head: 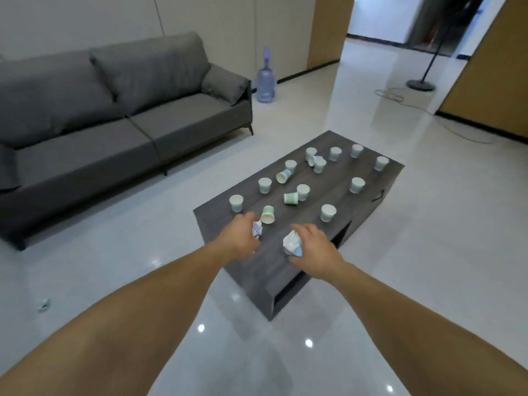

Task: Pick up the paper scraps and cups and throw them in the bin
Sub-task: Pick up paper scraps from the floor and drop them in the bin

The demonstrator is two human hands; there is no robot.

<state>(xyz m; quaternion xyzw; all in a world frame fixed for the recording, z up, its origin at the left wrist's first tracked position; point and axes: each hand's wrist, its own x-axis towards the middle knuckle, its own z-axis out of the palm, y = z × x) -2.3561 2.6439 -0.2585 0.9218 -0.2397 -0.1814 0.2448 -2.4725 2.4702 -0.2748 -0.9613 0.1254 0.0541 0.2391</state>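
Several white paper cups stand or lie tipped over on a dark grey coffee table point(320, 247). One tipped cup point(267, 215) lies just beyond my left hand. My left hand point(241, 238) holds a small crumpled paper scrap point(257, 229) over the table's near corner. My right hand point(313, 250) grips a larger crumpled wad of white and blue paper point(292, 243) just above the table's near end. No bin is in view.
A grey sofa point(114, 110) stands to the left across a strip of glossy floor. A water jug point(266, 80) sits by the far wall. A fan stand point(420, 84) and its cable point(423, 110) lie at the back right. A small scrap point(43, 304) lies on the floor at left.
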